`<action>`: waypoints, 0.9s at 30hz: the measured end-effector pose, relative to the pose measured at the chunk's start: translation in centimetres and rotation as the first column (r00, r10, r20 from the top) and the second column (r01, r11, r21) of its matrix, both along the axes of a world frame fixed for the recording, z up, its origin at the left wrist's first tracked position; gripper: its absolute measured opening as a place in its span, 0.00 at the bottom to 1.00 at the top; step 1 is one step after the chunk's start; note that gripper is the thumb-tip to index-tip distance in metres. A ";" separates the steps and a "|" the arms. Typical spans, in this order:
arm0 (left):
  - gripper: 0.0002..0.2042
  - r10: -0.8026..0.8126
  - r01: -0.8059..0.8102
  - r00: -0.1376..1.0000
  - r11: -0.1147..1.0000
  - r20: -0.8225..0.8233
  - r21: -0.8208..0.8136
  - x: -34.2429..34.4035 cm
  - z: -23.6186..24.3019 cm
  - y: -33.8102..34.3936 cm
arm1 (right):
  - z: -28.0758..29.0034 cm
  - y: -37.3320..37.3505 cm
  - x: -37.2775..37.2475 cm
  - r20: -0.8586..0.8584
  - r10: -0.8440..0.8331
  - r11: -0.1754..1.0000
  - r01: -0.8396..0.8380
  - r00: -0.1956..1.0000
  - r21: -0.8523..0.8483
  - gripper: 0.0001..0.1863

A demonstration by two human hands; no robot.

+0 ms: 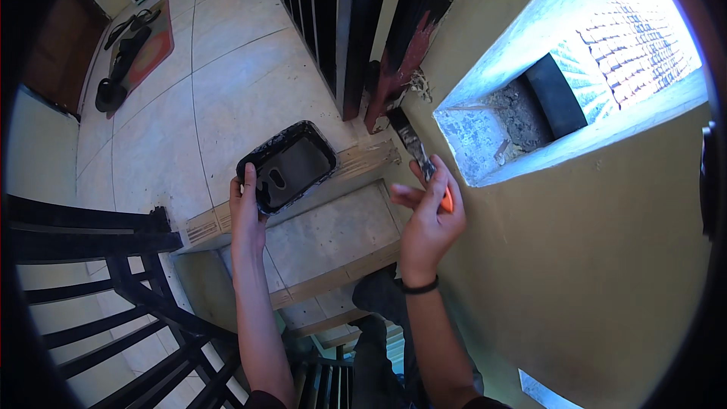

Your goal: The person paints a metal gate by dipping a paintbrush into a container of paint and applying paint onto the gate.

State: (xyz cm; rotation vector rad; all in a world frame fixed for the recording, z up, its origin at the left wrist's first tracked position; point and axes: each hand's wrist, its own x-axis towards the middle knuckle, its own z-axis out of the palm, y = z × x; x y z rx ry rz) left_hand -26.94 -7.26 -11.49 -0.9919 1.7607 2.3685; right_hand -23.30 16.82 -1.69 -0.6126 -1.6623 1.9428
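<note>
My left hand [246, 204] grips the near left edge of a shallow black paint tray [327, 153], thumb over the rim. Dark liquid that looks like paint lies in the tray, with a small oval shape at its near end. My right hand [432, 216] is closed round a paintbrush [413, 144] with an orange handle end, its metal band smeared with paint. The dark bristles point up and left, close to the foot of a post [401, 64] that is black above and reddish-brown below. Whether they touch it I cannot tell.
I stand on a tiled stair [326, 246] below a white-tiled landing [227, 98]. Black railings [98, 242] run along the left, and a black barred gate [348, 30] stands ahead. On the right, an olive wall [560, 257] has a deep opening. Footwear lies on a mat [159, 42].
</note>
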 end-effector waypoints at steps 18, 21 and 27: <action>0.24 0.099 -0.061 0.984 0.968 -0.148 0.242 7.4 2.8 0.0 | 7.6 -0.4 0.2 -0.411 0.050 0.877 0.157 0.910 0.454 0.22; 0.23 0.127 -0.101 0.985 0.973 -0.114 0.209 9.8 4.4 0.8 | 4.4 0.0 -1.0 -0.461 0.100 0.734 0.248 0.882 0.633 0.19; 0.21 0.150 -0.114 0.979 0.965 -0.141 0.236 13.4 5.7 0.9 | 2.4 1.1 0.2 -0.181 0.125 0.538 0.087 0.975 0.838 0.18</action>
